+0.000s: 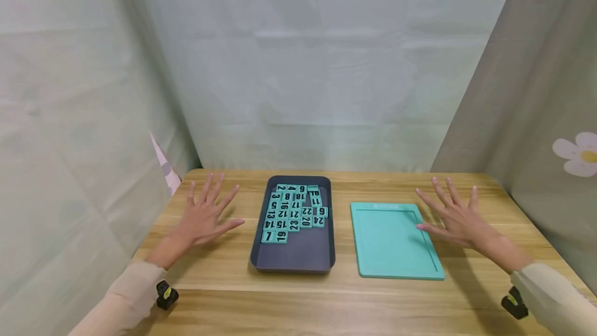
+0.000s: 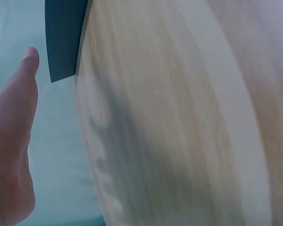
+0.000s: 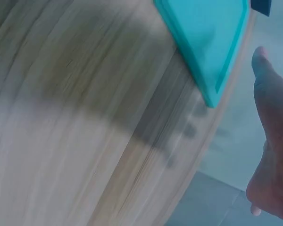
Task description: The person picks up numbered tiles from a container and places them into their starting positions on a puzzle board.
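Observation:
My left hand [image 1: 203,217] hovers over the table on the left, its fingers spread wide and holding nothing. To its right lies a dark tray [image 1: 298,261] with several turquoise number tiles [image 1: 294,214], printed in black and turned various ways. Over on the right, my right hand [image 1: 457,218] is also spread, with nothing in it. Its thumb reaches above the right side of a flat turquoise frame board [image 1: 392,242]; the board's recess holds no tiles. In the right wrist view the thumb [image 3: 278,103] stands apart from the board's corner [image 3: 210,89].
Both objects stand on a wooden table [image 1: 224,299]. Pale curtains [image 1: 326,66] hang behind it and at the left, and a greyer curtain [image 1: 527,92] with a flower hangs at the right. Shadows of the hands fall on the wood.

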The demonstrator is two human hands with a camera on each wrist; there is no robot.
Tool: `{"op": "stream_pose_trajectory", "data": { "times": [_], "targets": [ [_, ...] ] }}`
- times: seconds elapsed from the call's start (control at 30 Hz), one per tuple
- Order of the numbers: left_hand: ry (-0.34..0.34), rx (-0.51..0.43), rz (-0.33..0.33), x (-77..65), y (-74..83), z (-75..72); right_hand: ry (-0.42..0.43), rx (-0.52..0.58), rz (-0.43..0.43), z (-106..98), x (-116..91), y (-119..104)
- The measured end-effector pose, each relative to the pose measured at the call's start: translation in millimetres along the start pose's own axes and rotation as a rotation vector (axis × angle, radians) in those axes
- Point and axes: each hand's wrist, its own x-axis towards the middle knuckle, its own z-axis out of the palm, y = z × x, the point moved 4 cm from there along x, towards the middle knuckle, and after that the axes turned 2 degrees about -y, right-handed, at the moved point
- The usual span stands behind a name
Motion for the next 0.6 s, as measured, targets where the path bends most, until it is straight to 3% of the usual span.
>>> {"op": "stream_pose_trajectory", "data": {
  "times": [0.2, 0.37, 0.6],
  "targets": [
    [-0.033, -0.091, -0.009, 0.6, 11.6, 1.7, -0.069, 0.123, 0.003, 0.2, 21.7, -18.2],
    [-0.093, -0.207, -0.009, 2.8, 25.1, 6.4, -0.098, 0.201, -0.048, 0.8, 49.7, -44.6],
    [-0.139, -0.437, 0.018, -1.5, 50.0, 12.5, -0.015, 0.251, -0.193, 7.3, 99.5, -95.7]
  ]
}}
